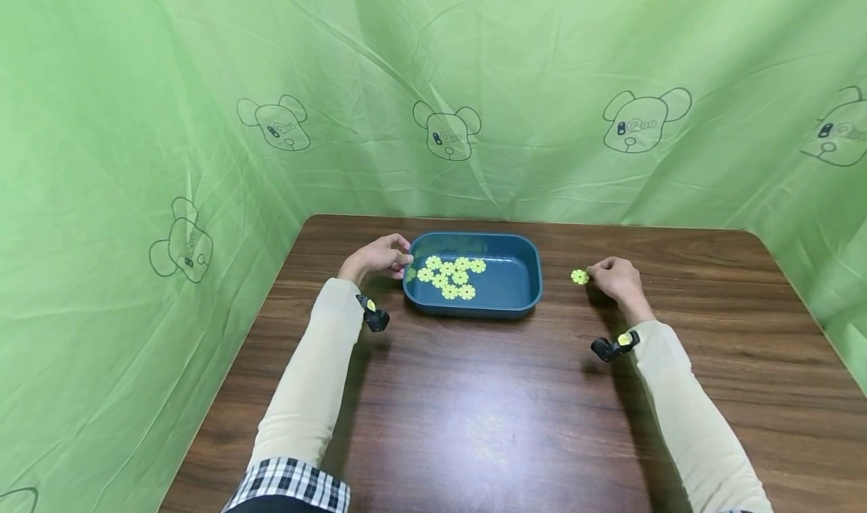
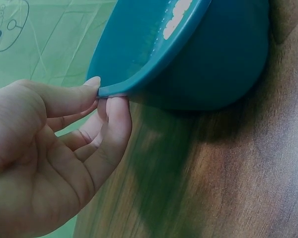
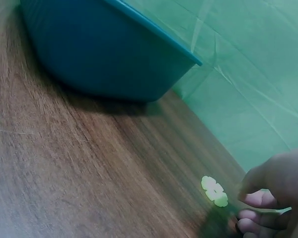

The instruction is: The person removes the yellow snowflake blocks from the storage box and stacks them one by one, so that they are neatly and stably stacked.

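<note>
A dark blue-green basin (image 1: 521,302) stands near the table's back edge, with several yellow-green flower-shaped pieces (image 1: 450,292) lying in its left half. My left hand (image 1: 381,257) pinches the basin's left rim; in the left wrist view the thumb of this hand (image 2: 54,144) lies on top of the rim (image 2: 139,82), fingers beneath. Right of the basin, one flower piece (image 1: 579,277) lies on the table. Beside it is my right hand (image 1: 618,280), fingers loosely bent. In the right wrist view a small gap separates this piece (image 3: 214,192) from the right hand (image 3: 275,198); nothing is clearly visible in its grasp.
The brown wooden table (image 1: 433,393) extends in front of the basin and to both sides. A green curtain (image 1: 528,167) with bear-head outlines hangs behind the table and along its sides. Each wrist carries a small black camera.
</note>
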Available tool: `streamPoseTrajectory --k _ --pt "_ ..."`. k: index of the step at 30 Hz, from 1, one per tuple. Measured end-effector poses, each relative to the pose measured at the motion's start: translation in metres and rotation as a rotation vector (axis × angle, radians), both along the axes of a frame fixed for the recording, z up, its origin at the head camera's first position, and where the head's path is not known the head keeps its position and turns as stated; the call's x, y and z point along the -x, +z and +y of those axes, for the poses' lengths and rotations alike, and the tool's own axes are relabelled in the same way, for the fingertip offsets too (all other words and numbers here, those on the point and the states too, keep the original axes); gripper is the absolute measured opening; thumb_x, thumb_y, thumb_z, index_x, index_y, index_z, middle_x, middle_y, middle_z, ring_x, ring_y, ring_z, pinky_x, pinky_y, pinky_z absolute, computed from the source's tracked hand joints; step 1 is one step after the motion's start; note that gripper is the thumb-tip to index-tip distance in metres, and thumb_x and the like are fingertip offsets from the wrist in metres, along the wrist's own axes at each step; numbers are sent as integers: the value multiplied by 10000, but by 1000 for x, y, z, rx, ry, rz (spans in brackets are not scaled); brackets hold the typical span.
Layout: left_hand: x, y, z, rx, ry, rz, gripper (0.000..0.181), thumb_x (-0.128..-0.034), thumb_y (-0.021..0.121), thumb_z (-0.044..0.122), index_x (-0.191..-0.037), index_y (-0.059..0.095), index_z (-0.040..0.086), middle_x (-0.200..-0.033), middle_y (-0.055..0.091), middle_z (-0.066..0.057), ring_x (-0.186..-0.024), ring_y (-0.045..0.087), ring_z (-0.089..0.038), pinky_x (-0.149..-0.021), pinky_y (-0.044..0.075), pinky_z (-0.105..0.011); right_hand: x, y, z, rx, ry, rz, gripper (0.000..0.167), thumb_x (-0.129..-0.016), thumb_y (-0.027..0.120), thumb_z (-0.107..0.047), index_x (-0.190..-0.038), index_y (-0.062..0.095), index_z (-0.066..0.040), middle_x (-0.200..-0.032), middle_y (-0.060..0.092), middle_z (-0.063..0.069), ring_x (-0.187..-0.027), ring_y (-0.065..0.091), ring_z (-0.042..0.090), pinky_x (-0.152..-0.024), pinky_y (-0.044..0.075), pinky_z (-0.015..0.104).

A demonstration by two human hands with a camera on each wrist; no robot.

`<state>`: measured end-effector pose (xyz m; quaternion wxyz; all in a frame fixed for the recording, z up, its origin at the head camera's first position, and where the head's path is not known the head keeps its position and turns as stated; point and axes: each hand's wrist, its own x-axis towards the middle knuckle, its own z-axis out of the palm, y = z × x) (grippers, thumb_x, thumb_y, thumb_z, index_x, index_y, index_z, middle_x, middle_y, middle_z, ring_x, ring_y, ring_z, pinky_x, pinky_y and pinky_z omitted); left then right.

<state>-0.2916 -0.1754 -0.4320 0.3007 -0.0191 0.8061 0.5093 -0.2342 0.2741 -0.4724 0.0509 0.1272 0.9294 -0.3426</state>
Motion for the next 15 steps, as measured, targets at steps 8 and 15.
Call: streamPoseTrajectory --k 8,15 --pt "0 -1 0 -9 2 -1 322 -963 551 80 -1253 415 49 -1080 531 -221 -740 553 -167 -775 559 -332 -3 12 -2 107 -31 5 412 -974 473 -345 -1146 583 13 -1158 583 218 -1042 516 345 -787 405 333" --pt "0 0 0 -5 4 -4 317 -964 551 83 -1248 414 54 -1026 540 -202 -735 551 -165 -754 553 -318 2 20 -5 219 -6 19 512 -986 425 -441 -1206 527 10 -1199 543 201 -1065 511 316 -797 444 353"
